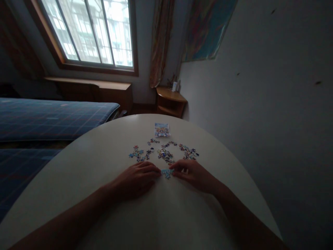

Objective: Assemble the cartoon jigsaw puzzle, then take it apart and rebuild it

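Cluster of joined jigsaw pieces (167, 172), small, flat and pale blue, lies on the table (104, 166) between both hands. Left hand (137, 178) rests palm down, fingers curled, tips touching the cluster's left edge. Right hand (194, 173) lies low, thumb and forefinger drawn together at the right edge. Too dim and small to tell whether either hand pinches the cluster or only presses on it. Table top is round, smooth, off-white and matte. Just beyond the hands, loose pieces (163, 151) lie scattered in a ragged arc, knobbed and many-coloured. Farther back lies a rectangular picture card (161, 130), glossy print. Left of the table stands a bed (52, 118) in blue checked cloth. A wooden corner shelf (170, 99) stands under a barred window (93, 31).
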### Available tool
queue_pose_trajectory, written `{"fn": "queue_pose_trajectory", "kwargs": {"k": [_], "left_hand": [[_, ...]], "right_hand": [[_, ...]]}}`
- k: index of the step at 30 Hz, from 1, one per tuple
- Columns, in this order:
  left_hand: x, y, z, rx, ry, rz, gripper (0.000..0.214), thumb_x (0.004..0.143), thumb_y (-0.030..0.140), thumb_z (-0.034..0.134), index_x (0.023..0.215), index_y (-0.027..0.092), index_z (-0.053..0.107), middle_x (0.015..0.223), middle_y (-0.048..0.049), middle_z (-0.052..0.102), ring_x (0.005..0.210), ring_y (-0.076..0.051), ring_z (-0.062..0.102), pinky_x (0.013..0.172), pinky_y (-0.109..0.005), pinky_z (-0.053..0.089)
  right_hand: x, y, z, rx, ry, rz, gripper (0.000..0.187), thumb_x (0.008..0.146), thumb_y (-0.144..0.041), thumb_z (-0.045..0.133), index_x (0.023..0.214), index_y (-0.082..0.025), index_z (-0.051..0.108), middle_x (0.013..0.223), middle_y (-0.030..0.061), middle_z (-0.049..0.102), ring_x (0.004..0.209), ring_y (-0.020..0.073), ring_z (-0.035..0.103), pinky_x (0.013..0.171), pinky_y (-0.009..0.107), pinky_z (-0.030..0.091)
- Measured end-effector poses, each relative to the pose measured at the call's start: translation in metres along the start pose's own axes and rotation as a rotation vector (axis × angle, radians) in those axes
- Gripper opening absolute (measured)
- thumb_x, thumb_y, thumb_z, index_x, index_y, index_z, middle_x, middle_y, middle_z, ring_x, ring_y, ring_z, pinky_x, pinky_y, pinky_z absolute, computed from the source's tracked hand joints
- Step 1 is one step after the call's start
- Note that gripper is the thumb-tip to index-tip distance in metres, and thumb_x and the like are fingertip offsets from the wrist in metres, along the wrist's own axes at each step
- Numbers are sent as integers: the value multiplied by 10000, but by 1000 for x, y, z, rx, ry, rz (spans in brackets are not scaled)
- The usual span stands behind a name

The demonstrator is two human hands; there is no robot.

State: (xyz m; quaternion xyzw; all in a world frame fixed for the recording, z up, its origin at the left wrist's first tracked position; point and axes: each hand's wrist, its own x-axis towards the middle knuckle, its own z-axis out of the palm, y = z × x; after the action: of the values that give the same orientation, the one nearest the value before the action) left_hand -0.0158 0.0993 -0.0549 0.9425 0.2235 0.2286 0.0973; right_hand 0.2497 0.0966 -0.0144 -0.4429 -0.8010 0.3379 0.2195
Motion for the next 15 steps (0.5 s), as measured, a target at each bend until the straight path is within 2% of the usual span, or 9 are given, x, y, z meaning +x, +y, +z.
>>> {"fn": "queue_pose_trajectory", "kwargs": {"k": [3,8,11,15], "left_hand": [[1,1,3,-23,105,-60,250,934,161,515,1150,212,627,1099,-66,701,1014,-198,641,898,-368,534],[3,7,10,-115,270,-280,166,935,208,557,1086,222,623,998,-36,722,931,-182,674,849,-350,550],[2,8,13,-127,286,-308,180,913,205,589,1091,226,609,997,-28,725,931,-184,678,858,-354,547],[2,7,13,-83,258,-328,189,877,162,590,1048,239,608,994,-21,711,921,-192,670,844,-360,543]], "right_hand": [[5,-6,11,98,48,-8,163,875,-304,642,962,-223,752,884,28,747,785,154,662,709,274,500],[11,-4,27,339,104,67,179,849,-356,660,931,-219,741,913,26,764,849,174,699,789,318,545],[12,3,33,330,114,82,202,843,-344,665,976,-211,737,907,36,766,821,177,706,766,319,555],[12,7,38,190,197,38,199,861,-282,650,1032,-215,726,882,34,762,798,168,705,758,308,555]]}}
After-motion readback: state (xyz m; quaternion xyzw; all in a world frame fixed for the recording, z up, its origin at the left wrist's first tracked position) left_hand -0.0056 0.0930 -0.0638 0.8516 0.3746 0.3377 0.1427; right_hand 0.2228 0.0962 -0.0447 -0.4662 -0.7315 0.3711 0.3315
